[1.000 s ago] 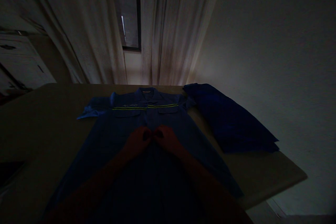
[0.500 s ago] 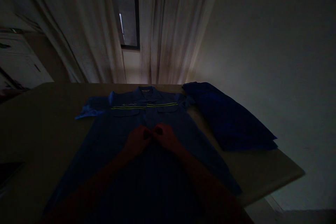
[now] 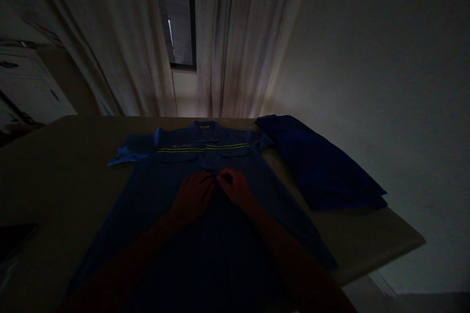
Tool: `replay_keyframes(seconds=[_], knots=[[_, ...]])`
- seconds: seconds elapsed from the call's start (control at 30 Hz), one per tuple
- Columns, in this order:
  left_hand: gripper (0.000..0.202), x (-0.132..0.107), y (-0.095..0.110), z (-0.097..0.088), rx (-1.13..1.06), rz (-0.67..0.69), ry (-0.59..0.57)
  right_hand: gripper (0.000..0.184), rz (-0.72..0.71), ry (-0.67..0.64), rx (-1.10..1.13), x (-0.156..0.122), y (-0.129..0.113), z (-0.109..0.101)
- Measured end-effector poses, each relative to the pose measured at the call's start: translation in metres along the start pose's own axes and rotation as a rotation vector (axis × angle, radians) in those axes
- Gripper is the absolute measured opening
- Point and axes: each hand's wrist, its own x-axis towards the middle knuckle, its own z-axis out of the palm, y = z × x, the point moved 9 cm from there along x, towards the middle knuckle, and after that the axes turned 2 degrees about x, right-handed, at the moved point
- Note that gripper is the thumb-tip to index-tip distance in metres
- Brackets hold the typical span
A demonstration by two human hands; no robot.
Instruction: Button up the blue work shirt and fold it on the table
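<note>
Pinching the front seam of the blue shirt (image 3: pixel 176 190) lying flat on the table (image 3: pixel 55 171), my left hand (image 3: pixel 193 195) and right hand (image 3: pixel 237 188) meet fingertip to fingertip, both closed on cloth below the collar.

pale lettering on blue shirt (image 3: pixel 191 156) chest stripe, too dim to read

Both forearms extended forward from the bottom edge and converged toward the centre. Left hand (image 3: pixel 193 196) lay palm-down, fingers curled inward at the tips. Right hand (image 3: pixel 237 189) sat just beside it, likewise palm-down; the 2 sets of fingertips met or nearly met. Grip detail too dark to resolve.
</note>
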Motion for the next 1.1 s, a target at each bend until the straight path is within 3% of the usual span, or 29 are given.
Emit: replay_keyframes(seconds=[0.07, 0.17, 0.23, 0.3, 0.4, 0.5, 0.67, 0.8, 0.93, 1.1], knots=[[0.043, 0.004, 0.000, 0.006, 0.013, 0.029, -0.038, 0.014, -0.022, -0.038, -0.084, -0.007, -0.012, -0.004], [0.047, 0.016, -0.007, 0.012, 0.048, 0.045, -0.078, 0.027, -0.010, -0.247, -0.356, -0.027, -0.028, 0.008], [0.047, 0.026, -0.012, 0.011, 0.052, 0.035, -0.060, 0.035, 0.012, -0.355, -0.514, -0.043, -0.032, 0.016], [0.044, 0.035, -0.015, 0.005, 0.039, 0.022, -0.020, 0.037, 0.028, -0.382, -0.549, -0.053, -0.033, 0.018], [0.039, 0.034, -0.010, -0.013, 0.037, 0.016, 0.090, 0.024, 0.023, -0.394, -0.394, -0.058, -0.027, 0.016], [0.033, 0.010, 0.002, -0.031, 0.055, 0.001, 0.184, 0.019, 0.013, -0.455, -0.201, -0.057, -0.019, 0.011], [0.014, -0.043, 0.028, -0.020, -0.120, 0.074, 0.003, 0.018, 0.084, -0.387, 0.024, -0.049, -0.012, -0.004], [0.016, -0.058, 0.030, -0.009, -0.218, 0.062, -0.067, 0.018, 0.172, -0.441, 0.248, -0.053, -0.008, 0.003], [0.021, -0.057, 0.031, -0.006, -0.232, 0.113, -0.052, 0.012, 0.134, -0.486, 0.120, -0.059, -0.009, 0.011], [0.024, -0.060, 0.028, -0.010, -0.222, 0.122, 0.011, 0.004, 0.008, -0.302, 0.040, -0.057, -0.023, 0.005]])
